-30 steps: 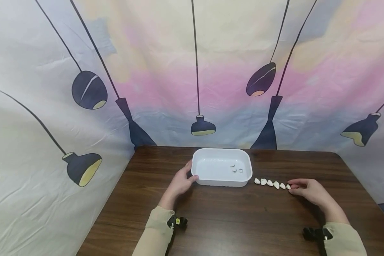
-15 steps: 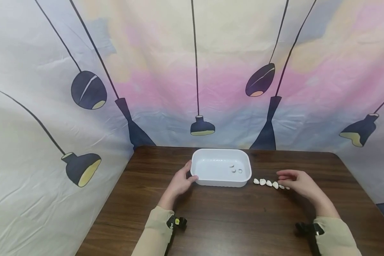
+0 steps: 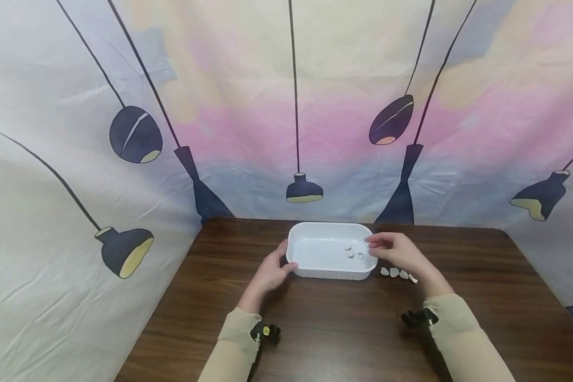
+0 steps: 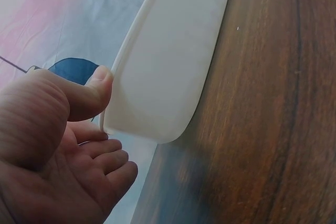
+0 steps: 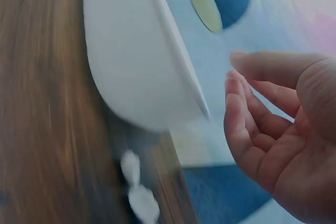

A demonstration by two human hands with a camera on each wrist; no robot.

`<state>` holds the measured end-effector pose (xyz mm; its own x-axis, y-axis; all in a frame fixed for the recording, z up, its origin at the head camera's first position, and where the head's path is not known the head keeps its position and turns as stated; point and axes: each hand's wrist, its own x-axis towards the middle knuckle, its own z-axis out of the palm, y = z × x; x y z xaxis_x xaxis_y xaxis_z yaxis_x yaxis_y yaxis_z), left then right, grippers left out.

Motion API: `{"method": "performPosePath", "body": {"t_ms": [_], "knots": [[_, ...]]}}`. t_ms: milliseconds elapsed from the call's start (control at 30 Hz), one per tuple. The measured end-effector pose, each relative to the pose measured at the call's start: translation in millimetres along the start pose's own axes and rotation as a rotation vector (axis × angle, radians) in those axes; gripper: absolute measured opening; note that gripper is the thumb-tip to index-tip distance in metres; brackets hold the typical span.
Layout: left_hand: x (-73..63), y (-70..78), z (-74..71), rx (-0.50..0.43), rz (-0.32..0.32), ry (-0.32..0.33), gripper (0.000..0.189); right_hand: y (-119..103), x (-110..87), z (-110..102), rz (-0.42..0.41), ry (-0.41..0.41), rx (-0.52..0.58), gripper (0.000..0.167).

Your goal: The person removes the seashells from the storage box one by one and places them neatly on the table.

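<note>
A white rectangular tray (image 3: 329, 274) stands near the table's back edge. My left hand (image 3: 269, 271) holds its left end, thumb against the rim and fingers round the outside. Inside, toward the right end, lie a few small white shell-like pieces (image 3: 350, 255). My right hand (image 3: 403, 254) is at the tray's right rim, fingertips just over it. In the right wrist view its thumb and fingers (image 5: 234, 114) stand slightly apart, and nothing shows between them. Similar white pieces (image 3: 394, 272) form a row right of the tray; the forearm may hide its right end.
The dark wooden table (image 3: 334, 329) stretches in front of the tray and to both sides. A curtain (image 3: 248, 132) printed with lamps hangs close behind the table's back edge. Each wrist carries a black camera mount (image 3: 266, 332).
My right hand has left the right end of the row and moved left to the tray's right rim. The left hand keeps its hold, and the tray has not moved.
</note>
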<state>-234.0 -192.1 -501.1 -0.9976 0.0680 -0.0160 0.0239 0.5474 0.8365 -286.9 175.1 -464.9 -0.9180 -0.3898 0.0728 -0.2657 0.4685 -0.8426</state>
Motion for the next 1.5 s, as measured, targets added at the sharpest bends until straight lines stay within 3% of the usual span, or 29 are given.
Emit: {"method": "performPosePath", "body": {"t_ms": [233,433,633,833,1067,1200,1367,1500], "knots": [[-0.3,-2.5,-0.2,-0.001,-0.004,0.003,0.074,-11.2,33.9,30.6,-0.004,-0.075,-0.057,0.032],[-2.8,-1.9,2.1,-0.013,-0.015,-0.004,0.073,-8.4,55.1,53.6,0.012,-0.053,-0.102,0.036],[-3.6,-2.4,5.1,0.003,-0.005,-0.012,0.074,-2.2,67.5,64.6,0.097,-0.006,-0.209,0.051],[-2.5,-3.8,5.7,0.002,0.001,-0.011,0.073,-4.5,73.7,70.1,0.104,-0.04,-0.281,0.042],[-1.9,-2.5,2.5,-0.004,0.001,-0.006,0.074,-3.8,76.6,76.1,0.096,-0.069,-0.238,0.042],[-1.1,-1.6,1.0,-0.005,0.002,-0.005,0.074,-2.8,77.3,77.6,0.06,-0.078,-0.184,0.034],[-1.2,-0.4,0.1,-0.016,0.005,-0.005,0.074,-3.2,77.3,78.0,0.094,-0.056,-0.116,0.036],[-1.6,-0.6,-0.3,-0.015,0.003,-0.002,0.073,-2.3,79.9,78.1,0.116,-0.024,-0.154,0.041]]}}
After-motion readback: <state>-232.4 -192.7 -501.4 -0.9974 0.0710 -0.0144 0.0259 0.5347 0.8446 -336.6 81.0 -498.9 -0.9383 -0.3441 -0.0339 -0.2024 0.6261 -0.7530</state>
